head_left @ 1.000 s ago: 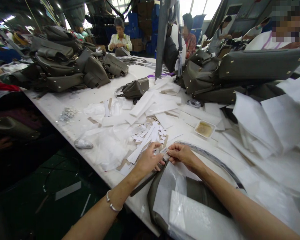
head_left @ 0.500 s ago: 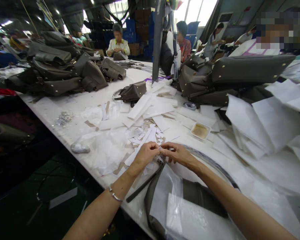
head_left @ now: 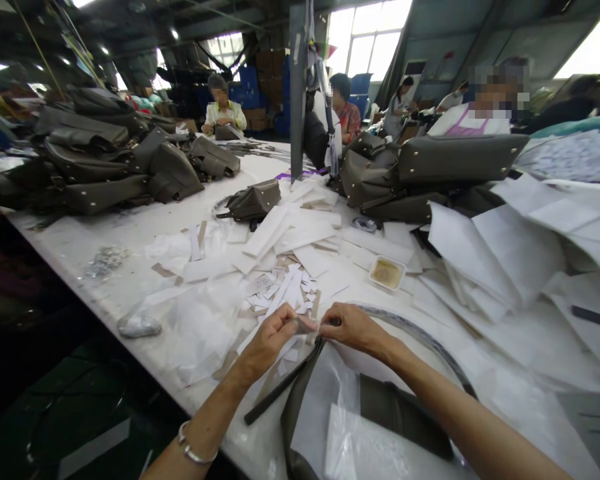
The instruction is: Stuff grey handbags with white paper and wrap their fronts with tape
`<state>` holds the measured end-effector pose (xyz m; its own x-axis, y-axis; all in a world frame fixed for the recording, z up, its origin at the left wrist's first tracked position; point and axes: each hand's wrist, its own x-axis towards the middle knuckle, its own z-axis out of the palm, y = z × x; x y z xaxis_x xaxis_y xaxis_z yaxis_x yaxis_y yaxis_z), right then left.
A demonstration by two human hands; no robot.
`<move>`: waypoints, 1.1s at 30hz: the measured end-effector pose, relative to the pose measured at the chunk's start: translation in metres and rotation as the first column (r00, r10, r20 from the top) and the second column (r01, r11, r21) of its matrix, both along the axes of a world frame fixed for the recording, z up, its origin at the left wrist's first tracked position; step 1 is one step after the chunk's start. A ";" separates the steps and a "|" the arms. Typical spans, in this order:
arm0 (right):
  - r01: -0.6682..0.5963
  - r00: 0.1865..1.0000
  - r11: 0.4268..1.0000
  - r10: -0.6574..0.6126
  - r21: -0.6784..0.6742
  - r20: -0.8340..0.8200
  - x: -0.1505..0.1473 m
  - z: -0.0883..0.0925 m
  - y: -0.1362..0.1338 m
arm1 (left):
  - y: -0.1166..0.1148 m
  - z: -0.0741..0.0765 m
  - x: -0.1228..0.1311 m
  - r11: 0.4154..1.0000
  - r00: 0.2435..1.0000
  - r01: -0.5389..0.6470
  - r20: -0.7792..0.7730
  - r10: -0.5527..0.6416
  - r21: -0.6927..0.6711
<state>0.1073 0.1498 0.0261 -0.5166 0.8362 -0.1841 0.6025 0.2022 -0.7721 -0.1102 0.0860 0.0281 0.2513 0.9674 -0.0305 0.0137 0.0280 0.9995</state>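
My left hand [head_left: 273, 339] and my right hand [head_left: 349, 327] meet fingertip to fingertip over the near edge of the white table [head_left: 105, 230]. Both pinch a small paper strip [head_left: 306, 326] between them. Just below lies a grey-green leather bag [head_left: 380, 407] partly covered with white paper and clear plastic, its dark strap [head_left: 280, 390] running out to the left. A bracelet circles my left wrist.
White paper strips and scraps [head_left: 285, 267] litter the table. A small tray of glue [head_left: 387, 272] sits right of them. Piles of grey bags [head_left: 105, 153] lie at far left and right [head_left: 430, 170]. Other people sit at the far end. A pillar [head_left: 297, 93] stands mid-table.
The head tilted, so the scene shifted down. My hands stayed together and kept working the small strip; my left fingers now pinch its end more tightly.
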 end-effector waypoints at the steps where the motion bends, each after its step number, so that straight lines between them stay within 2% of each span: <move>1: -0.001 1.000 1.000 0.001 -0.001 0.007 0.004 -0.001 0.001 | -0.002 0.002 -0.001 0.996 0.996 0.085 0.012 -0.085 -0.012; 5: -0.022 1.000 0.999 0.022 -0.034 0.021 0.019 -0.003 0.004 | 0.006 0.011 -0.009 0.940 0.942 0.329 -0.044 -0.334 -0.093; 7: -0.019 0.998 0.999 0.017 0.039 0.059 0.021 -0.005 0.002 | 0.018 0.022 -0.011 0.877 0.868 0.464 -0.134 -0.478 -0.122; 9: -0.013 0.994 0.989 -0.003 0.148 0.105 0.019 -0.011 -0.003 | 0.035 0.034 -0.010 0.786 0.758 0.597 -0.209 -0.618 -0.158; 10: -0.021 0.993 0.978 -0.003 0.206 0.117 0.019 -0.015 -0.005 | 0.046 0.040 -0.008 0.751 0.710 0.641 -0.248 -0.659 -0.158; 11: -0.037 0.993 0.965 0.007 0.261 0.114 0.019 -0.019 -0.008 | 0.059 0.044 -0.004 0.743 0.683 0.658 -0.316 -0.659 -0.127; 13: -0.070 0.996 0.924 0.045 0.375 0.074 0.021 -0.030 -0.013 | 0.089 0.049 0.008 0.784 0.689 0.620 -0.490 -0.535 0.015; 14: -0.079 0.997 0.898 0.062 0.434 0.053 0.023 -0.034 -0.015 | 0.107 0.049 0.018 0.820 0.709 0.561 -0.578 -0.403 0.117; 15: -0.081 0.997 0.873 0.073 0.480 0.036 0.025 -0.038 -0.017 | 0.126 0.047 0.029 0.842 0.726 0.507 -0.618 -0.302 0.184; 17: -0.073 0.997 0.843 0.073 0.533 0.021 0.027 -0.043 -0.020 | 0.168 0.043 0.059 0.863 0.738 0.435 -0.652 -0.177 0.258; 21: -0.057 0.998 0.808 0.070 0.586 -0.001 0.027 -0.055 -0.017 | 0.249 0.038 0.134 0.866 0.687 0.404 -0.722 -0.076 0.294; 24: -0.025 0.997 0.778 0.067 0.628 -0.043 0.024 -0.080 -0.009 | 0.295 0.036 0.189 0.895 0.640 0.356 -0.768 -0.024 0.269; 27: -0.013 0.997 0.753 0.060 0.657 -0.050 0.024 -0.107 0.000 | 0.320 0.028 0.228 0.935 0.592 0.277 -0.806 0.015 0.221; 29: -0.015 0.998 0.761 0.053 0.649 -0.039 0.023 -0.113 0.003 | 0.328 0.021 0.243 0.955 0.564 0.223 -0.825 0.037 0.196; 31: 0.004 0.997 0.791 0.048 0.612 -0.068 0.023 -0.104 0.001 | 0.331 0.019 0.247 0.964 0.547 0.188 -0.835 0.057 0.188; 33: 0.027 0.992 0.832 0.048 0.555 -0.120 0.025 -0.087 -0.003 | 0.331 0.025 0.243 0.964 0.543 0.176 -0.836 0.075 0.200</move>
